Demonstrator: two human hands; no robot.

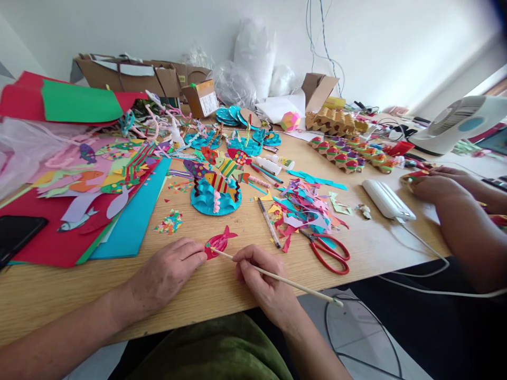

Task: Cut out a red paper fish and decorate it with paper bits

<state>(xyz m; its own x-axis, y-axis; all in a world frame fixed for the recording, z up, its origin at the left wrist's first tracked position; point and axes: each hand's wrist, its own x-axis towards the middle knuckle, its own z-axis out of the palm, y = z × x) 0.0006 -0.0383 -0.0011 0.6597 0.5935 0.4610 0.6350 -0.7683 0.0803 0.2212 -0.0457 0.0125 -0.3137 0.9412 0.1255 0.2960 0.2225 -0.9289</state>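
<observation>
A red paper fish (220, 242) with pink stripes lies flat on the table in front of me. My left hand (168, 272) has its fingers together at the fish's head end, gripping its edge. Between the fingers and thumb of my right hand (265, 277) is a thin wooden stick (295, 284). Its tip touches the fish near the head, where a small green spot shows. Behind the fish lies a pile of tiny coloured paper bits (169, 221). A blue scalloped stand (216, 199) holding several patterned paper fish rises beyond it.
Red-handled scissors (329, 256), a pen (269, 222) and paper scraps (307, 203) lie to the right. Coloured sheets (130, 221) and a phone (19, 235) are at left. A white power bank (386, 199) lies near another person's hands (439, 184).
</observation>
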